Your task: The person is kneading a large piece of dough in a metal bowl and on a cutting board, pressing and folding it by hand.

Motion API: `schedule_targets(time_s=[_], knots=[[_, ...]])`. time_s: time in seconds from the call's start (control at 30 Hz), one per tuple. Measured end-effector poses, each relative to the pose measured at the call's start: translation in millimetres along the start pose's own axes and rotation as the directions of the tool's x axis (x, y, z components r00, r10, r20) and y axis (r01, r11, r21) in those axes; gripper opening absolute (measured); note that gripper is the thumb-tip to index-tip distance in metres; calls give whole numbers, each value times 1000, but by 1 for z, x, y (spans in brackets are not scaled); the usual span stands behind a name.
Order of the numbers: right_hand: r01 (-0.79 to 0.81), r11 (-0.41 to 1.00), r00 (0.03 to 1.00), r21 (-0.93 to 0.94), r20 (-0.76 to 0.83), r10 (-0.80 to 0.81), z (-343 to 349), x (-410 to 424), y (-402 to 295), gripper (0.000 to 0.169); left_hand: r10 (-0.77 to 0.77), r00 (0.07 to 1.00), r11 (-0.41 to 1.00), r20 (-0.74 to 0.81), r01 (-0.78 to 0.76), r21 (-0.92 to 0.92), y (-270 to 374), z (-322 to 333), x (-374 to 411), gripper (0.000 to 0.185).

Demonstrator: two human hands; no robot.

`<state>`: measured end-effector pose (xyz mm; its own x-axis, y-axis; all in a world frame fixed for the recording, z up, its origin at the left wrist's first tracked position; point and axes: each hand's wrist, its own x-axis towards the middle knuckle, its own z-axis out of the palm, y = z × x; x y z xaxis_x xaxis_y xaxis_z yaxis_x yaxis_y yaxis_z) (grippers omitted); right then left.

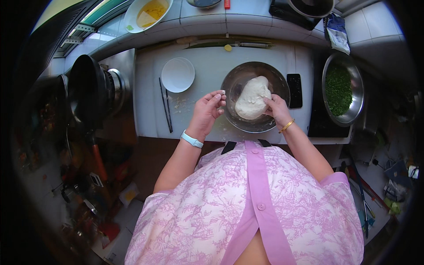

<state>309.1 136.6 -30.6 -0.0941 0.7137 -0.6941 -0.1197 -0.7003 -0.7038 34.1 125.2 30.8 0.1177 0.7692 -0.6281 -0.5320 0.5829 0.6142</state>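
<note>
A lump of pale dough (252,98) lies in a wide stainless steel bowl (228,114) on the white worktop. My right hand (277,108) grips the dough's right edge between thumb and fingers. Left of the bowl, just at its rim, my left hand (212,104) is raised with fingers curled, and a small bit of dough (223,92) is pinched at its fingertips. Crumbs of dough (178,103) are scattered on the worktop near a white bowl (178,75) and a pair of dark chopsticks (165,105).
A black phone (294,91) lies right of the steel bowl. Farther right, a steel basin of chopped greens (338,91) rests on a black cooktop (328,129). A black wok (87,89) stands at left. Behind are a bowl of yellow liquid (152,13) and a blue-and-white bag (337,34).
</note>
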Motion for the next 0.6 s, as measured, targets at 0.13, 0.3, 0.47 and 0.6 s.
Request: schedule_targets(time_s=[0.13, 0.3, 0.47, 0.6], knots=[[-9, 1000, 1000, -13, 10, 9, -4, 0, 1, 30, 138, 970, 975, -199, -97, 199, 0, -42, -6, 15], [-19, 999, 1000, -45, 14, 20, -4, 0, -2, 29, 465, 851, 642, -245, -134, 755, 1, -116, 1, 11], [-22, 999, 1000, -41, 14, 23, -1, -3, -6, 27, 657, 754, 176, -6, -147, 973, 4, -141, 0, 14], [-20, 999, 1000, -39, 11, 21, -3, -3, -5, 26, 634, 772, 77, 43, -118, 990, 9, -141, -5, 15]])
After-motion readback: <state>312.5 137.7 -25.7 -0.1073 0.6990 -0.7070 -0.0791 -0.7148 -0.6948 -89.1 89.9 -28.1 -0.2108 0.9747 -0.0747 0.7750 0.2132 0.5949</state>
